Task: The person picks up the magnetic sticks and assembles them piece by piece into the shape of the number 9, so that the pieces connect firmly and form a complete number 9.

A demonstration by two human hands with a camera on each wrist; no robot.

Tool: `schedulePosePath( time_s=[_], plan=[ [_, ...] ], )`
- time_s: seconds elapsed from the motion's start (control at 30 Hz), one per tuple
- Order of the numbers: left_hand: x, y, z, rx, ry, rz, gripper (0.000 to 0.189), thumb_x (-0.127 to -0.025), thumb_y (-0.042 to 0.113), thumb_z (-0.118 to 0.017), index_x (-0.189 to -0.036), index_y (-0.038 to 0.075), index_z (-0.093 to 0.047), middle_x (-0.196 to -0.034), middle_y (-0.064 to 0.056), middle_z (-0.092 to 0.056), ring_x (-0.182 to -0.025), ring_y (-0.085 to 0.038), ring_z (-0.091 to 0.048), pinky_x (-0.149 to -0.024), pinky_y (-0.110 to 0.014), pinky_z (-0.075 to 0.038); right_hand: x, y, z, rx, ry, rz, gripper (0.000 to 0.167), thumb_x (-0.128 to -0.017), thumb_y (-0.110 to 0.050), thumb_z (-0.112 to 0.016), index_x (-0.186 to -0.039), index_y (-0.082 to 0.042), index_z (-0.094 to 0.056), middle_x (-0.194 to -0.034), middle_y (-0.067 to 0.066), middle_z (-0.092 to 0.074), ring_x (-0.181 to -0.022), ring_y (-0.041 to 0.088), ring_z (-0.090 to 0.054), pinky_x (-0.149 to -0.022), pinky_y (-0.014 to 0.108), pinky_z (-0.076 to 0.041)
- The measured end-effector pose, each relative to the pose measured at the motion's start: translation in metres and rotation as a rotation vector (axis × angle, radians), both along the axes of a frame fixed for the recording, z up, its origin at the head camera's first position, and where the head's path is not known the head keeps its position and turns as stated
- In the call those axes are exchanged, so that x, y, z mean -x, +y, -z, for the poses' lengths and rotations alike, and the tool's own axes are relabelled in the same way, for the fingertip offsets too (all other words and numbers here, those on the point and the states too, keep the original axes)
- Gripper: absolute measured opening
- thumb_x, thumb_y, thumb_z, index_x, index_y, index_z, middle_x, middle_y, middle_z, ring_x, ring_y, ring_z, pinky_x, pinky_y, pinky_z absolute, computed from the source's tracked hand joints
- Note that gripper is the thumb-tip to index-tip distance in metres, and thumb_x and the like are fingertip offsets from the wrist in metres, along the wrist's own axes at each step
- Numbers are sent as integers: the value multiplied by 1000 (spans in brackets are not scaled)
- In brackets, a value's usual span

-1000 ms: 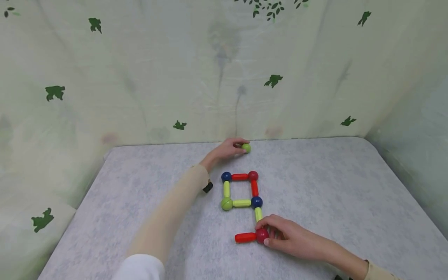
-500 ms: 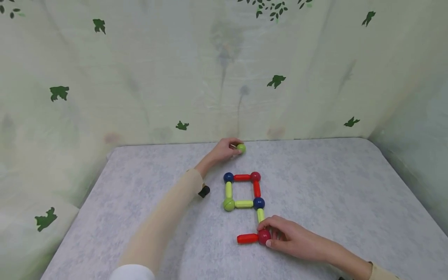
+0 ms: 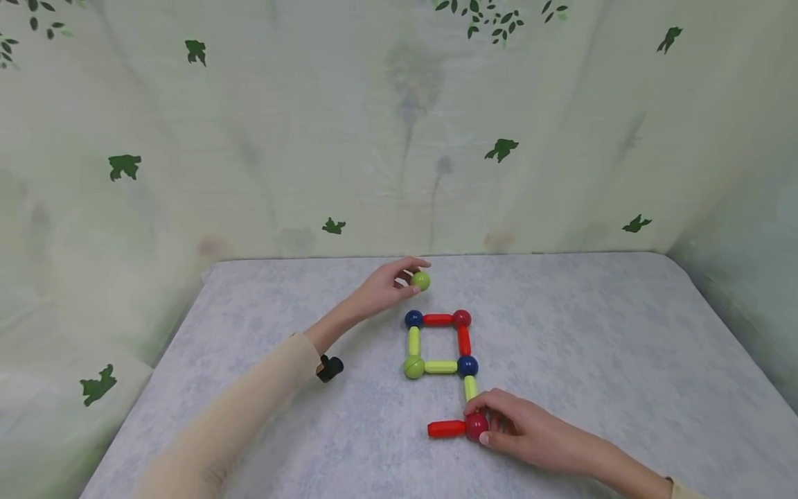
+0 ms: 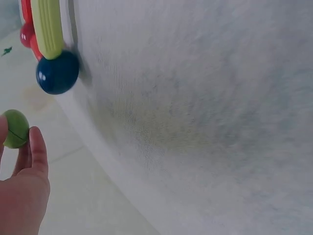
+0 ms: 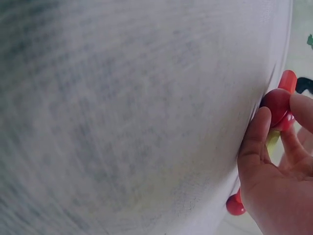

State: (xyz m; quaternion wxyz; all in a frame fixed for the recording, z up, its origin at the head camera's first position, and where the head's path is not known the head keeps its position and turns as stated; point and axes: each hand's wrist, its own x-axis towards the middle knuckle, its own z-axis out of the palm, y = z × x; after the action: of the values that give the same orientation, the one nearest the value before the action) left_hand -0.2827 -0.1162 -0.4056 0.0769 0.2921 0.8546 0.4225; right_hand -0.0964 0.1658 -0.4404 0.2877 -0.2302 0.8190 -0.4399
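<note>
Between thumb and fingers, my left hand (image 3: pixel 382 287) pinches a green ball (image 3: pixel 421 281) above the far part of the table, just behind a square of balls and rods. That square has a blue ball (image 3: pixel 414 319) and a red ball (image 3: pixel 461 318) at the back, a green ball (image 3: pixel 414 366) and a second blue ball (image 3: pixel 467 366) in front. Red rods (image 3: pixel 438 319) and yellow-green rods (image 3: pixel 440 367) join them. One more yellow-green rod (image 3: pixel 470 387) runs nearer to a red ball (image 3: pixel 476 426), which my right hand (image 3: pixel 530 431) grips. A red rod (image 3: pixel 446 429) sticks out leftward from it.
The grey table (image 3: pixel 592 333) ends at a pale cloth backdrop (image 3: pixel 349 138) printed with green birds and leaves. Similar cloth (image 3: pixel 742 298) hangs at the right. A black wrist device (image 3: pixel 330 369) sits under the left sleeve.
My left hand has come back toward me and a little to the left with the green ball, nearer the square. The right hand keeps its grip on the red ball; the view shifted slightly.
</note>
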Motion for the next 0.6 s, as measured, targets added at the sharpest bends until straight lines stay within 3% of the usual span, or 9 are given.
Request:
schedulePosePath(
  time_s=[0.13,0.3,0.43,0.6],
  plan=[
    [-27,-10,-2,38,22,-6,43,-97,3,-59,-137,17,-58,-125,0,-57,-106,-17,-54,-88,-32,-49,0,-1,-1,1,-17,4,31,-95,-26,-67,-125,-27,-57,-98,-4,-56,-86,17,-54,-68,26,-47],
    [-66,-18,-1,30,11,-61,39,-97,2,-59,-133,14,-61,-120,1,-57,-104,-15,-55,-89,-32,-49,-2,-1,-1,8,-38,13,32,-95,-26,-67,-125,-26,-57,-98,-2,-56,-86,18,-53,-67,26,-47],
    [-99,-23,2,-12,-27,-84,36,-96,1,-61,-130,10,-60,-122,2,-57,-105,-14,-55,-87,-31,-50,-1,-1,-1,13,-37,14,32,-95,-25,-67,-125,-25,-57,-99,-2,-56,-86,19,-53,-68,26,-47],
    [-138,-27,7,-41,-144,-81,33,-97,3,-59,-128,12,-55,-121,5,-56,-102,-14,-56,-85,-31,-51,0,0,0,10,-23,12,33,-94,-25,-68,-125,-26,-57,-99,-2,-56,-86,19,-53,-68,26,-48]
  ],
)
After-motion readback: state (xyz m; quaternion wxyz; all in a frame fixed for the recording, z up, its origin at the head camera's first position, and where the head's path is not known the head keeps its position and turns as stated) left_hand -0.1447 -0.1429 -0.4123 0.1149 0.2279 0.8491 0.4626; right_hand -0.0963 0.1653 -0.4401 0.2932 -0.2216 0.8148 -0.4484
